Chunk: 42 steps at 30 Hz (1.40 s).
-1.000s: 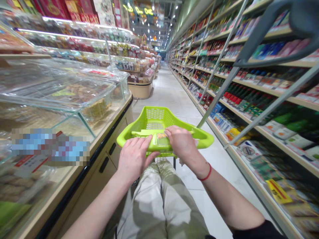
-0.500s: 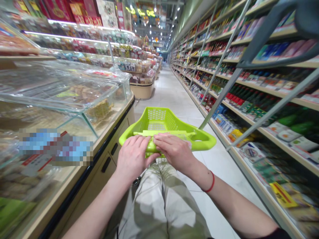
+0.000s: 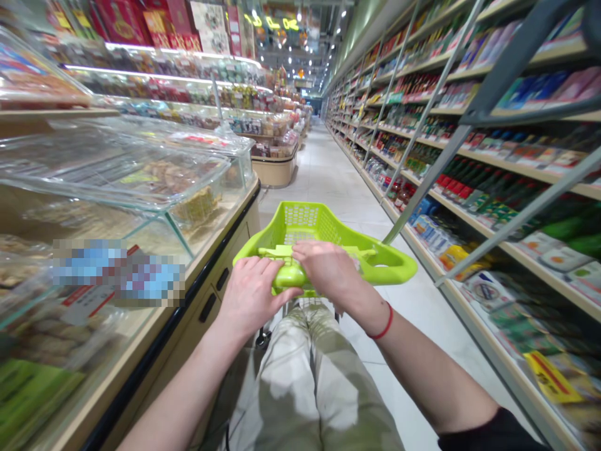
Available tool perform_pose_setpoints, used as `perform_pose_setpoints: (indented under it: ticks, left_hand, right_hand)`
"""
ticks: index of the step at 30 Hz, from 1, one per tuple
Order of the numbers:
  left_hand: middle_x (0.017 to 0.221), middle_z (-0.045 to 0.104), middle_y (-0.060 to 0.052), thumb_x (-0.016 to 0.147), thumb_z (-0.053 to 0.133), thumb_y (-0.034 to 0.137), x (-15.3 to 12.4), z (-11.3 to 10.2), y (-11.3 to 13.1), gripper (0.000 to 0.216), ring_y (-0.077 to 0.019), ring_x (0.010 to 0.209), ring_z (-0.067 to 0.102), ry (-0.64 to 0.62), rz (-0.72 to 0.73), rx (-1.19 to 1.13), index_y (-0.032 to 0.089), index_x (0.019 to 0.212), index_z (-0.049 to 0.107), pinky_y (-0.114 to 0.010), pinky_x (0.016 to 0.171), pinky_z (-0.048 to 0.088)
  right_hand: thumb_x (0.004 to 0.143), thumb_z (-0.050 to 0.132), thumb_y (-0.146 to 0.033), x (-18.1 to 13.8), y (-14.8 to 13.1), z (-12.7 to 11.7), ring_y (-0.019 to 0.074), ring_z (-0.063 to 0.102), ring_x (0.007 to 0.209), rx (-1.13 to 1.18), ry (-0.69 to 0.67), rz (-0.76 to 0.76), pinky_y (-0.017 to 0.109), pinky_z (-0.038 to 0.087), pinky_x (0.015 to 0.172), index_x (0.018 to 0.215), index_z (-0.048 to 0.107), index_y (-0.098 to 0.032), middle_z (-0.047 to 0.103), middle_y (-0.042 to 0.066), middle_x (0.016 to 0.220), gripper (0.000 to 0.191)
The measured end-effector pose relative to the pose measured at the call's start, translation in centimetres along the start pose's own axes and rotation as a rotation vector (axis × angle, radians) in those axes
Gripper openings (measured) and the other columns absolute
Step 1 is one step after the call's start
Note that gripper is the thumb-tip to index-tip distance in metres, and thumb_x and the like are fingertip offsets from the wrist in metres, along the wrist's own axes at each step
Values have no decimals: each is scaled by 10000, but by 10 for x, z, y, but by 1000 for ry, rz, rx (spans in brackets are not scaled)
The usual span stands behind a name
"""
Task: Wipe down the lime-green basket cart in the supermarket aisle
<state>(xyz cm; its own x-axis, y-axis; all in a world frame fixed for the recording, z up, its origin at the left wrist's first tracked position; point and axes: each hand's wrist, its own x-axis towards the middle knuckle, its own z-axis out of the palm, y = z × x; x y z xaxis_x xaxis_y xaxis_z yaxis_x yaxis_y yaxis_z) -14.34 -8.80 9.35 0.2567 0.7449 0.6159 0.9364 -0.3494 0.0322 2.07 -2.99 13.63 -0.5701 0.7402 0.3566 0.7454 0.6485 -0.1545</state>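
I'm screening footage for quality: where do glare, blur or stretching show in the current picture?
Head view: glare streaks the clear case lids; head view: the right-hand shelves smear and stretch near the frame edge; head view: the left hand, right hand and green cart look fairly crisp.

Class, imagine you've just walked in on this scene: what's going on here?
A person is in a shop aisle with a bright green cart in front of them. Their left hand is curled over the cart's handle, thumb on the near side. The right hand is bent over the handle's middle; its grip is partly hidden. A glass-topped counter stands to the left, and stocked shelves run along the right.
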Motion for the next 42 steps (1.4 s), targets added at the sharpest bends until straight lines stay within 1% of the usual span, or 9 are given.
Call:
perform_pose_setpoints:
  ticks: [4,10,15,20,26,30,36,39,42]
  left_hand:
    - [926,693,-87,822,675,438,-2,1,-2,372,-271,926,600,12,14,-18,165,1075,650,-435,877,451]
    - [918,715,-50,826,647,351,0,-2,3,212,-240,918,625,44,18,-26,210,983,662,-492,1033,401]
    - [938,713,-57,829,661,400,-3,-3,-2,322,-243,931,630,50,28,-31,201,1083,644,-514,1071,381]
    - [943,689,-87,837,668,412,-9,2,-10,367,-259,950,601,76,56,-58,159,1097,614,-434,924,468]
    - [1024,684,-103,851,621,274,-9,6,-10,469,-246,941,604,129,51,-88,141,1285,502,-414,904,469]
    - [996,684,-83,824,532,125,-9,5,-10,568,-221,911,620,151,52,-102,146,1380,420,-392,892,478]
    - [1045,686,-100,813,625,216,-10,2,-16,478,-248,986,619,87,98,-94,145,1270,509,-417,929,488]
    - [1021,689,-77,794,703,349,-10,-1,-23,395,-255,1014,616,78,98,-101,188,1134,583,-461,1006,459]
    - [1031,684,-62,785,730,360,-10,-2,-27,337,-245,1093,598,59,118,-169,201,1056,608,-441,1058,445]
  right_hand:
    - [981,497,-216,1,-6,0,205,675,1051,-19,-3,33,310,509,952,940,707,-158,741,102,1018,222]
    - [952,532,-134,-36,-5,14,210,619,1192,45,261,-316,398,489,1057,1083,699,-166,712,113,1178,215]
    - [953,532,-120,-64,22,9,217,542,1304,61,347,-550,436,490,1088,1310,602,-176,645,110,1316,368]
    - [971,483,-110,-69,28,6,213,556,1289,-36,369,-498,406,505,1078,1316,599,-185,639,105,1323,371]
    - [961,429,-95,-44,-20,28,258,627,1190,-106,447,-380,397,512,1048,1184,663,-48,684,187,1221,327]
    - [967,394,-110,-33,-38,40,239,624,1185,-114,498,-395,363,477,1078,1157,672,-50,697,169,1196,342]
    - [977,463,-134,-47,-12,27,227,573,1260,-48,375,-478,401,465,1099,1225,638,-117,657,137,1290,304]
    - [966,512,-129,-57,9,16,221,560,1281,-6,370,-549,409,496,1075,1264,615,-141,654,126,1299,316]
    - [955,524,-104,-65,27,7,226,557,1284,5,350,-616,415,521,1051,1285,600,-129,652,135,1300,339]
